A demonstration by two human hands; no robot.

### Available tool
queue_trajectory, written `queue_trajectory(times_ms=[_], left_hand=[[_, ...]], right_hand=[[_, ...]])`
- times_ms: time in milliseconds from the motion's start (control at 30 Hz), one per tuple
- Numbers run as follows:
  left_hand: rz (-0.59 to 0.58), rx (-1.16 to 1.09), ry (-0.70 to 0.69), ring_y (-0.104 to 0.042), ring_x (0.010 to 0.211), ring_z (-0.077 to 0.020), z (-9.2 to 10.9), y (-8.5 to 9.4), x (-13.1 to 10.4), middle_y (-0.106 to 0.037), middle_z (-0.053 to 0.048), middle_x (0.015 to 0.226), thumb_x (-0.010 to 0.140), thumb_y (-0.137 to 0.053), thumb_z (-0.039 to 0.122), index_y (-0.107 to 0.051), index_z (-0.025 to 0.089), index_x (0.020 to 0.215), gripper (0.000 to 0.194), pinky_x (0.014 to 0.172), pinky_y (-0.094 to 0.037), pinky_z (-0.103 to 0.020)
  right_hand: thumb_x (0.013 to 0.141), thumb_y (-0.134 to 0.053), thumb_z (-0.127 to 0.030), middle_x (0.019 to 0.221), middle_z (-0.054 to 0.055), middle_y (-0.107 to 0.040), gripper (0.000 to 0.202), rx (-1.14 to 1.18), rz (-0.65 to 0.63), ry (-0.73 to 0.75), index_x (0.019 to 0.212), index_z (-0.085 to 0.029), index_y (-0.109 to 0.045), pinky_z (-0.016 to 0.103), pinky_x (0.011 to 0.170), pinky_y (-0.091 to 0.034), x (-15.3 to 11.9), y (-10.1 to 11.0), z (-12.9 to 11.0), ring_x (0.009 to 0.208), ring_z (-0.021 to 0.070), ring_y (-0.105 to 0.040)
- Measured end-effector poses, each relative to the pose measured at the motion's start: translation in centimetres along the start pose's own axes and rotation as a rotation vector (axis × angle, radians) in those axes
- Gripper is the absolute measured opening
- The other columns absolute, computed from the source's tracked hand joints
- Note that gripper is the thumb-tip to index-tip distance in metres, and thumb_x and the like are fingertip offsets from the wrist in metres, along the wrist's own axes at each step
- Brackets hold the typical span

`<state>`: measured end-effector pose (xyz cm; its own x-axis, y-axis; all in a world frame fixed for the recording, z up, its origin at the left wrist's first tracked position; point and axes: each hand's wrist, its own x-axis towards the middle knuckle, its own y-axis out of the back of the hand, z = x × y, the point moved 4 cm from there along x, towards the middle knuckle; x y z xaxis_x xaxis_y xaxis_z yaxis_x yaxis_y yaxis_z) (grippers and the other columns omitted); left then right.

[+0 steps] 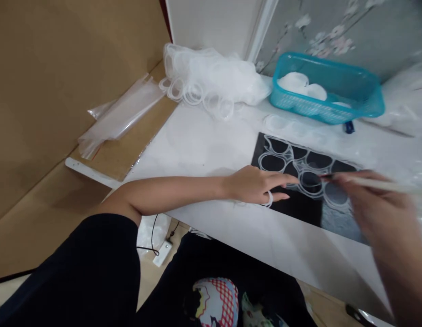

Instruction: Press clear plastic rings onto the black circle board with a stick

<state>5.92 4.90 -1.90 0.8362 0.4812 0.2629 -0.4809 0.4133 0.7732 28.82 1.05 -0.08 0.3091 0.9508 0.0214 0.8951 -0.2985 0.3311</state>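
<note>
A black mat [299,206] lies on the white table, with a clear sheet of joined rings [272,162] on it. My left hand [255,185] rests at the mat's left part, fingers apart, the index fingertip touching the ring sheet. A small translucent ring [269,200] hangs around one of its fingers. My right hand [377,195], blurred by motion, is closed around a pale pen-like tool [377,183]. The tool's dark tip points at a ring in the middle of the sheet.
A teal basket [328,109] holding white round items stands at the back right. A heap of clear ring sheets [220,77] lies at the back. Plastic bags [122,113] lie on brown board at left.
</note>
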Motion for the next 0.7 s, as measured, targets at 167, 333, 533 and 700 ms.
queue_trajectory(times_ms=[167,333,533,700], left_hand=[[0.213,-0.233,0.046,-0.052,0.062,-0.0093,0.0,1.6,-0.7,-0.060,0.001,0.074,0.093,-0.061,0.037,-0.058,0.012,0.128,0.044,0.059,-0.042,-0.022],[0.165,-0.487,0.236,-0.033,0.049,-0.0075,0.2,1.8,-0.4,-0.041,0.008,0.055,0.087,-0.066,0.039,-0.070,0.015,0.096,0.026,0.050,-0.033,-0.023],[0.128,-0.610,0.400,-0.044,0.055,-0.0083,0.9,2.6,-0.1,-0.056,0.002,0.066,0.087,-0.063,0.035,-0.066,0.015,0.074,0.024,0.051,-0.037,-0.022],[0.182,-0.489,0.376,-0.051,0.065,-0.0111,0.8,4.0,0.7,-0.057,0.000,0.074,0.090,-0.059,0.032,-0.066,0.017,0.074,0.023,0.062,-0.046,-0.026]], right_hand=[[0.078,-0.075,-0.042,0.082,0.003,-0.073,0.016,0.346,-0.337,-0.180,0.076,-0.028,-0.068,0.044,0.088,-0.056,-3.9,-4.3,-0.3,0.088,0.0255,-0.072],[0.084,-0.066,-0.039,0.075,0.001,-0.071,0.018,0.539,-0.470,-0.327,0.073,-0.028,-0.056,0.046,0.084,-0.060,-4.0,-5.3,-0.9,0.087,0.0265,-0.074],[0.082,-0.071,-0.042,0.088,0.005,-0.076,0.019,0.509,-0.417,-0.303,0.077,-0.026,-0.061,0.045,0.087,-0.058,-2.3,-2.9,-0.1,0.100,0.0274,-0.072],[0.075,-0.077,-0.050,0.085,0.005,-0.074,0.029,0.190,-0.235,-0.151,0.076,-0.023,-0.069,0.040,0.082,-0.054,-0.2,0.3,0.7,0.094,0.0259,-0.070]])
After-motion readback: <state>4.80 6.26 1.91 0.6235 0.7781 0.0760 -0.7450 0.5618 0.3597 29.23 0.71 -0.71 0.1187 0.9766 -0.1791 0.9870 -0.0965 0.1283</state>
